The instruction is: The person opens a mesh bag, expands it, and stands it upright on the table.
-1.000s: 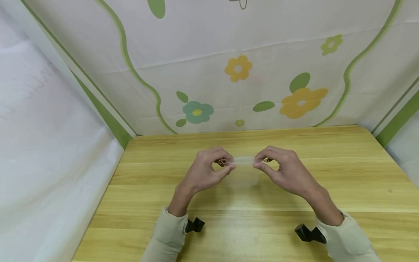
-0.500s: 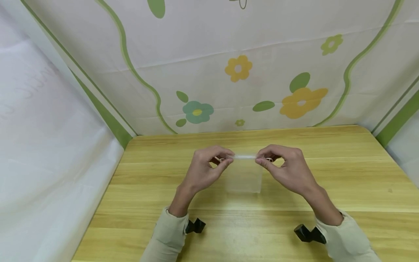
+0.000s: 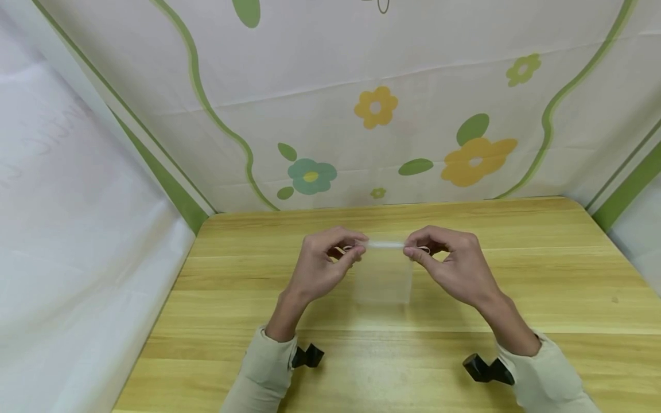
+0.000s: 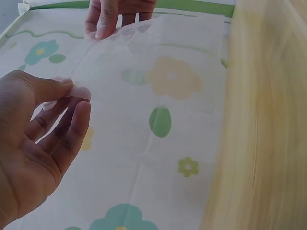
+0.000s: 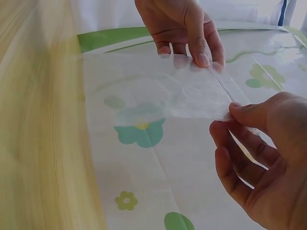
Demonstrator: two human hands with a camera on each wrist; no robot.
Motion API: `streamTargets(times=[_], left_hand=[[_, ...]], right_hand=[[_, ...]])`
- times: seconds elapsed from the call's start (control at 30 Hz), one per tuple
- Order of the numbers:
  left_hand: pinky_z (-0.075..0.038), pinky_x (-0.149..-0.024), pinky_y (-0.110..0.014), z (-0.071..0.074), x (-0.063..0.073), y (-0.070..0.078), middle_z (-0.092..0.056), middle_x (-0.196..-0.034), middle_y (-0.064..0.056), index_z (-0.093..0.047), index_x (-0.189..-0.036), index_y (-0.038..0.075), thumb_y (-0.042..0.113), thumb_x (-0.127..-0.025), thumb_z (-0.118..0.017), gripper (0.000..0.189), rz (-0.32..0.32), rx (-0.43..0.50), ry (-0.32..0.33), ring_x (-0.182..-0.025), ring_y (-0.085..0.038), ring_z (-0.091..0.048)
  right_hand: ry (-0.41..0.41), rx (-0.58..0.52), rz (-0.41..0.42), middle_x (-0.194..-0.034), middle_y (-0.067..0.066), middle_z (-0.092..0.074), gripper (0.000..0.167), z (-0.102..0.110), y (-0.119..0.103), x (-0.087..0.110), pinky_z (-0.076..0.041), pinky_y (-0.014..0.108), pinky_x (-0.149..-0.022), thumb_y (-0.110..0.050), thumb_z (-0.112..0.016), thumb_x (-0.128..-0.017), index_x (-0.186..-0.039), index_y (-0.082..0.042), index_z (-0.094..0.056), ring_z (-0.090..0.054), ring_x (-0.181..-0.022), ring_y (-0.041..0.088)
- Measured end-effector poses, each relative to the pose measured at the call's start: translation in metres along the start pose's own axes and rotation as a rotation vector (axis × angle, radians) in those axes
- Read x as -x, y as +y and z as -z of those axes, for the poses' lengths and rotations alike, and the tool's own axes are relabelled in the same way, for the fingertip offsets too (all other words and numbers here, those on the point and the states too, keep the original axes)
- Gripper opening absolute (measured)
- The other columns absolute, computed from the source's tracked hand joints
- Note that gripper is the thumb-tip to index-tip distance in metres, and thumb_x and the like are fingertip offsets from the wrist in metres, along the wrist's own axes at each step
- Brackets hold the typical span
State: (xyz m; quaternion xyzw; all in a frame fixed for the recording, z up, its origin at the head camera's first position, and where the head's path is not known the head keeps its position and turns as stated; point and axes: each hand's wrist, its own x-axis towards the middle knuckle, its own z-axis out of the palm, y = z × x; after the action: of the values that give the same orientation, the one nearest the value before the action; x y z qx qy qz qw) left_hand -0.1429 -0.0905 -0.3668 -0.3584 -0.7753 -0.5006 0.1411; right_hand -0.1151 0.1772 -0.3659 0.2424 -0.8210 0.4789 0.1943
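Observation:
A thin translucent plastic bag hangs upright between both hands over the wooden table, its top edge stretched straight. My left hand pinches the left top corner between thumb and fingers. On the other side my right hand pinches the right top corner the same way. Small pale loops stick out past the fingers at both ends. Through the bag in the right wrist view, the curtain's printed flowers show faintly. The left wrist view shows its sheet running between the two hands, with its corners partly hidden by fingertips.
The wooden table reaches back to a white curtain printed with flowers and leaves. A white cloth hangs along the left side. Black wrist mounts stick out near both sleeves.
The bag has swung from nearly edge-on to showing its flat face, and its top edge has risen slightly. Both hands have kept their pinch, shifting only a little.

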Motion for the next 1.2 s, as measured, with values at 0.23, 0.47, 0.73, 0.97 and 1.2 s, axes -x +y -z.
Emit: streamTargets(times=[0.23, 0.47, 0.73, 0.97, 1.2], left_hand=[[-0.065, -0.063, -0.028, -0.001, 0.000, 0.001, -0.081, -0.095, -0.015, -0.070, -0.132, -0.001, 0.000, -0.097, -0.077, 0.035, 0.022, 0.036, 0.039, -0.077, -0.024, -0.079], [-0.066, -0.067, -0.030, -0.001, 0.000, 0.001, -0.080, -0.099, -0.014, -0.069, -0.133, 0.000, 0.001, -0.096, -0.078, 0.038, 0.051, 0.046, 0.068, -0.082, -0.022, -0.078], [-0.067, -0.068, -0.030, -0.002, 0.001, 0.001, -0.080, -0.099, -0.013, -0.073, -0.126, 0.001, 0.003, -0.096, -0.079, 0.030, 0.095, 0.050, 0.060, -0.083, -0.024, -0.078], [-0.066, -0.065, -0.033, -0.001, 0.001, 0.000, -0.080, -0.096, -0.013, -0.076, -0.118, 0.001, 0.004, -0.098, -0.078, 0.021, 0.130, 0.029, 0.073, -0.079, -0.020, -0.076], [-0.063, -0.065, -0.025, 0.004, 0.001, -0.001, -0.081, -0.098, -0.012, -0.078, -0.114, 0.002, 0.003, -0.098, -0.077, 0.016, 0.084, -0.017, 0.065, -0.079, -0.021, -0.076]], right_hand=[[0.074, -0.095, 0.011, -0.086, 0.002, -0.078, 0.025, -0.004, -0.001, 0.000, -0.058, 0.013, -0.070, 0.011, -0.077, -0.092, -0.104, -0.011, -0.078, -0.074, -0.075, 0.008], [0.228, -0.266, 0.007, -0.093, -0.003, -0.077, 0.021, -0.005, 0.000, -0.002, -0.061, 0.017, -0.068, 0.019, -0.070, -0.092, -0.108, 0.007, -0.074, -0.077, -0.076, 0.007], [0.315, -0.428, 0.066, -0.089, -0.003, -0.080, 0.014, -0.003, 0.004, -0.005, -0.060, 0.017, -0.064, 0.017, -0.068, -0.095, -0.108, 0.020, -0.065, -0.078, -0.076, 0.006], [0.323, -0.418, 0.061, -0.091, -0.004, -0.081, 0.019, 0.001, 0.006, -0.006, -0.060, 0.016, -0.066, 0.018, -0.069, -0.094, -0.112, 0.020, -0.065, -0.078, -0.079, 0.006], [0.297, -0.173, -0.032, -0.104, -0.013, -0.077, 0.045, 0.008, 0.002, -0.005, -0.059, 0.011, -0.077, 0.017, -0.077, -0.087, -0.129, 0.006, -0.069, -0.075, -0.090, 0.000]])
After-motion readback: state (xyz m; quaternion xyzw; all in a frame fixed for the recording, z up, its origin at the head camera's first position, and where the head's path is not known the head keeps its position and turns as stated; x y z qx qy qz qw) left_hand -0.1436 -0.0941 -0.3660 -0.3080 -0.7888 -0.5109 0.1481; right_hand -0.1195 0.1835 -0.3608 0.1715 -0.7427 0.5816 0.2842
